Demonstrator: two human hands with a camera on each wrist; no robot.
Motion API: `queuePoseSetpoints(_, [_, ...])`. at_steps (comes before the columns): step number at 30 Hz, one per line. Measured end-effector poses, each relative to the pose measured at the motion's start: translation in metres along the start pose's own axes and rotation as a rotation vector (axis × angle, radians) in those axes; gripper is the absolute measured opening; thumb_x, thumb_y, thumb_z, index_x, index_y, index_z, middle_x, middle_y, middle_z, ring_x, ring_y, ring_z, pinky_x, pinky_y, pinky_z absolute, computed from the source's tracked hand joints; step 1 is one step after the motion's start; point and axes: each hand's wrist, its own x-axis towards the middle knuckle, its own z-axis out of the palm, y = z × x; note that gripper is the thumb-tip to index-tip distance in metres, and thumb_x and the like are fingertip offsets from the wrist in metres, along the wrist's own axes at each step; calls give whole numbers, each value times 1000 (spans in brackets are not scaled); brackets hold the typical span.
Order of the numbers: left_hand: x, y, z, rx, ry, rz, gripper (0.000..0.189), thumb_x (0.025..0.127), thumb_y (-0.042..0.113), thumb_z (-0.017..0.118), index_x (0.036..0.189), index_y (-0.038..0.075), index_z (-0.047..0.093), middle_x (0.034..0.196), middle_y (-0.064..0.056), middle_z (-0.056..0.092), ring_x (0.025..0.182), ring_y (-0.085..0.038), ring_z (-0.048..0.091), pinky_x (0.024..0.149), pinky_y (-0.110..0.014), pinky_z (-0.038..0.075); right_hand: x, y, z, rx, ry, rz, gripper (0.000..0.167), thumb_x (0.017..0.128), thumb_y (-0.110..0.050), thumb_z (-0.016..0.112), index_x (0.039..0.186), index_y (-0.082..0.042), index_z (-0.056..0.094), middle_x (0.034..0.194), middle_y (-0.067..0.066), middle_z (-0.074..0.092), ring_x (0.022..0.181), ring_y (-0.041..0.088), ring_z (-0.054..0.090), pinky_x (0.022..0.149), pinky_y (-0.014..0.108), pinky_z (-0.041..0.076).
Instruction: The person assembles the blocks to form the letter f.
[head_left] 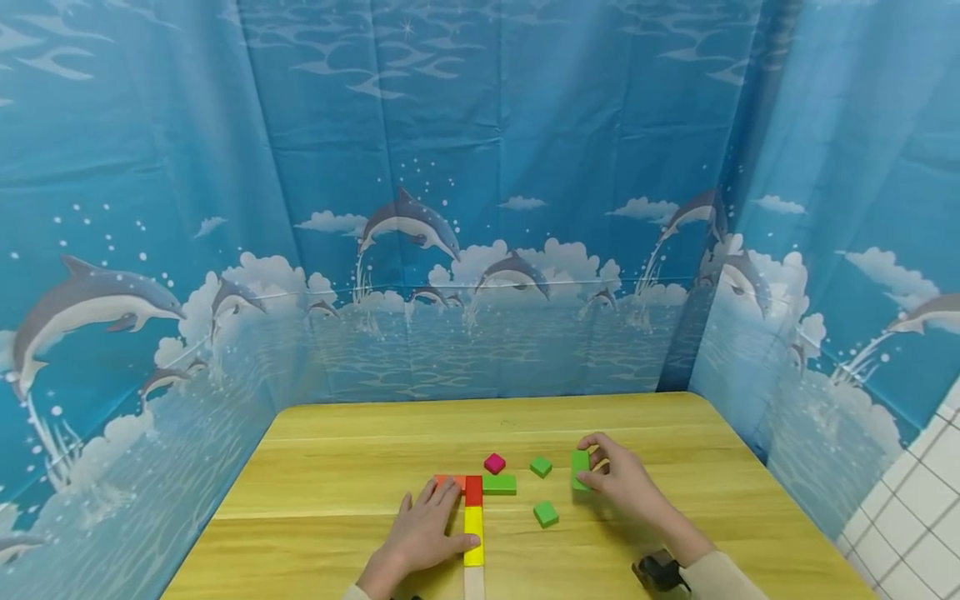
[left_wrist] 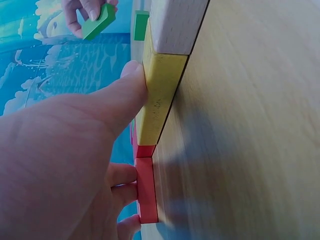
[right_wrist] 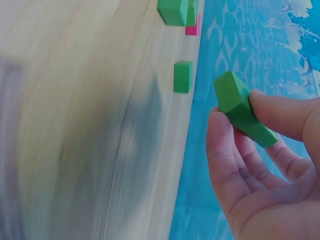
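A green rectangular block (head_left: 581,468) is pinched between the thumb and fingers of my right hand (head_left: 628,482), raised above the table in the right wrist view. My left hand (head_left: 422,531) lies spread over the blocks at the table's middle. Its fingertips touch an orange-red block (left_wrist: 146,195), and its thumb rests against a yellow block (left_wrist: 161,97). A red block (head_left: 474,490) joins these at a corner. Beyond the yellow one, a pale wooden block (head_left: 474,581) continues the line. Right of the red block lies another green block (head_left: 499,485).
Two small green blocks, one farther back (head_left: 541,467) and one nearer (head_left: 546,514), lie between the hands. A magenta block (head_left: 494,463) sits behind the row. The wooden table (head_left: 330,450) ends at a blue dolphin curtain (head_left: 450,350).
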Motion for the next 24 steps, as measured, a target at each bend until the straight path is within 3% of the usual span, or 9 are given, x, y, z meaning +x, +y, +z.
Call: queuePoseSetpoints(24, [-1, 1, 2, 35, 5, -15, 94, 88, 71, 60, 157, 10, 37, 162, -10, 31, 148, -40, 23, 110, -73, 17, 35, -23, 48, 80, 29, -66, 36, 90, -7, 76, 121, -16, 59, 95, 13, 57, 74, 26, 65, 63, 39, 57])
